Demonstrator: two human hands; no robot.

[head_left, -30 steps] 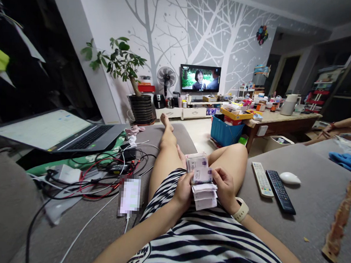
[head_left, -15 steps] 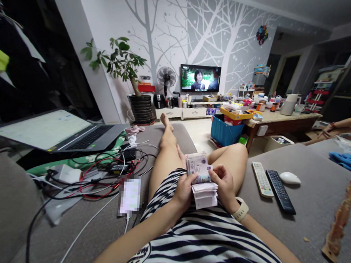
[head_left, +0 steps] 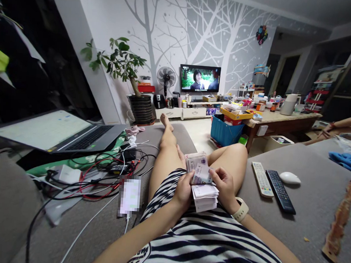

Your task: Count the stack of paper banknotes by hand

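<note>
A stack of pale purple banknotes [head_left: 193, 161] is held over my lap, its upper part fanned slightly and its lower ends hanging in several folded layers. My left hand [head_left: 184, 190] wraps around the stack from the left, thumb on top. From the right, my right hand [head_left: 224, 184] pinches the edge of one banknote [head_left: 203, 173] between thumb and fingertips. A pale watch band circles my right wrist. The fingers beneath the notes are hidden.
Right on the grey sofa lie a white remote [head_left: 262, 179], a black remote [head_left: 280, 192], a white mouse [head_left: 290, 178] and a brown strip [head_left: 340, 223]. A laptop [head_left: 94, 138], tangled cables and a charging phone [head_left: 130, 196] are left. Another person's arm [head_left: 342, 124] shows far right.
The pinched banknote has tilted and shifted within the stack. The hanging lower ends have spread a little further down. Both hands stay in nearly the same place.
</note>
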